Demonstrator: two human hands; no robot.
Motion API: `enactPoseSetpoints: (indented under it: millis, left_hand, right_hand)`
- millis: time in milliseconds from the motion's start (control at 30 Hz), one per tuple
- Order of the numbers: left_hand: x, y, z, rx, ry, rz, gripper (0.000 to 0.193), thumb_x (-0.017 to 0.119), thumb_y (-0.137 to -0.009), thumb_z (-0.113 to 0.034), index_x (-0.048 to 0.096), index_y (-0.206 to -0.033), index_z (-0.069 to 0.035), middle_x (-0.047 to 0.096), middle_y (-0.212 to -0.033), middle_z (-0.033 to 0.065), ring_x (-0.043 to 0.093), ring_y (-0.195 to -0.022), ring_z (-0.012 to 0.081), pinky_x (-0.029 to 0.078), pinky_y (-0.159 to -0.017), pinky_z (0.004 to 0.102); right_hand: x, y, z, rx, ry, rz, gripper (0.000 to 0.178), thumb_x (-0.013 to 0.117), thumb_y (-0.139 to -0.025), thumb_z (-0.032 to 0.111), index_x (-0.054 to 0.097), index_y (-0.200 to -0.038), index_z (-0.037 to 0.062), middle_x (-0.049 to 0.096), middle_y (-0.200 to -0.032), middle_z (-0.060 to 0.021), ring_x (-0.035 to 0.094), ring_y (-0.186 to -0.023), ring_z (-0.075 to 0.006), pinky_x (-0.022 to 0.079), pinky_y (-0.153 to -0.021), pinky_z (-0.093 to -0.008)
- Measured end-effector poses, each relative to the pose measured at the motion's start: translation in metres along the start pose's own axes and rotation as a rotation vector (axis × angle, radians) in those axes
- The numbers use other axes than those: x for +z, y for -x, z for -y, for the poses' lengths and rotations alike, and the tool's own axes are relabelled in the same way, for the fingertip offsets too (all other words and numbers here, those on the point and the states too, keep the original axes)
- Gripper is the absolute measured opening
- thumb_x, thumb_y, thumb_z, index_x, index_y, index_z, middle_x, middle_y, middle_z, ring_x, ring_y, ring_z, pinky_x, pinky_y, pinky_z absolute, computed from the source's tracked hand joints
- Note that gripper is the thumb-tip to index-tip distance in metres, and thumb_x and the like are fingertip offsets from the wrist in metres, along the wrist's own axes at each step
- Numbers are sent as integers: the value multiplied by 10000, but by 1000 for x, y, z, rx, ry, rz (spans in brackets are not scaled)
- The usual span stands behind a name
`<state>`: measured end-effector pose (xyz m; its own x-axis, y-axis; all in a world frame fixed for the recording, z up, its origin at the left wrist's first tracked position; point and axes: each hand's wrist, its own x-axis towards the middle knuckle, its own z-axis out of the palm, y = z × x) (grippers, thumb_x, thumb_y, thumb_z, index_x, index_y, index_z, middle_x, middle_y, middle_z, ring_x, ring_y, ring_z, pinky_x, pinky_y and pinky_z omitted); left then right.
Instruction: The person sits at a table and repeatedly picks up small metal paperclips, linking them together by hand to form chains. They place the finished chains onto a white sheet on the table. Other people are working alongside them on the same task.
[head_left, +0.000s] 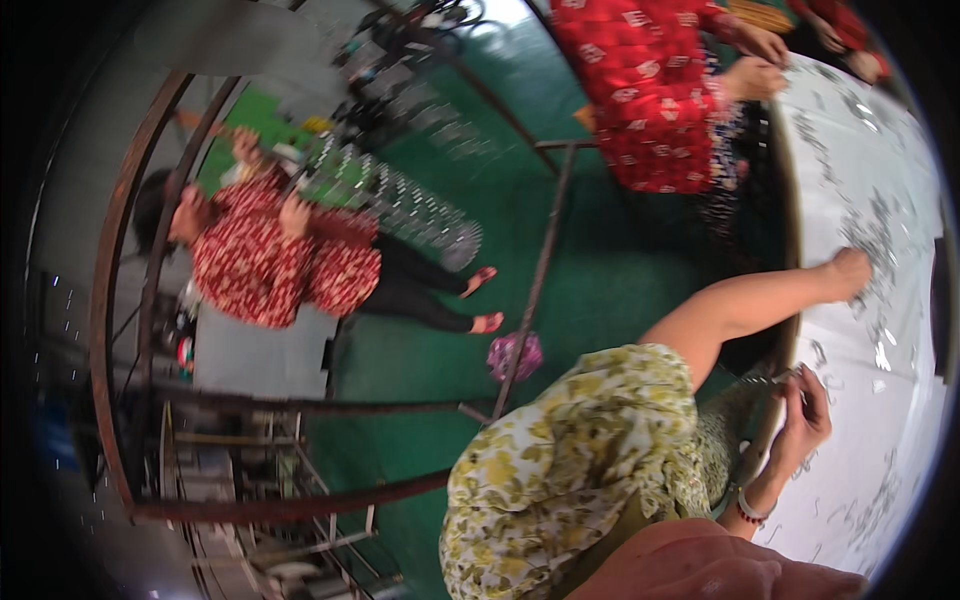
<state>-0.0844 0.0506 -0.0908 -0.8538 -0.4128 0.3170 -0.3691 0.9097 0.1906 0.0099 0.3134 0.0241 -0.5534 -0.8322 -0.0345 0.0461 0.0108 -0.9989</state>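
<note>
- Well, the right hand (805, 415) pinches a thin metal strand (768, 379) by the edge of the white tabletop (862, 400).
- Apart from it, the left hand (848, 275) is among small metal pieces (877, 232) there; I can't tell whether it grips any.
- Beyond, a person in red (645, 100) beside the tabletop.

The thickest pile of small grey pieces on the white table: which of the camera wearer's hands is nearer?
Left. The left hand is at the edge of the pile; the right hand is apart from it, lower in the picture.
</note>
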Motion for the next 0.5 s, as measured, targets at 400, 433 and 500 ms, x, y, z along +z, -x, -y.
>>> enactPoseSetpoints:
  millis: [400,433,500]
  left_hand:
    - [-91,24,-19,-136,621,-98,143,710,-654,-147,714,-725,-22,669,-702,154,662,-688,274,523,-671,343]
    - [-90,31,-16,-119,674,-115,200,767,-635,-222,732,-748,-61,681,-710,120,667,-670,232,523,-665,327]
    - [-127,66,-16,-94,757,-112,193,750,-676,-210,724,-774,-46,684,-707,116,668,-639,207,529,-644,318]
  right_hand:
    - [5,4,12,-55,79,65,229,624,-850,-9,628,-1072,-60,638,-835,-74,569,-708,-111,479,-689,-237]
    - [8,3,14,-49,80,66,228,621,-850,-14,628,-1073,-59,638,-838,-74,571,-715,-113,481,-693,-239]
    - [10,2,14,-46,109,78,233,613,-850,-18,627,-1079,-59,640,-848,-76,581,-740,-120,487,-713,-245]
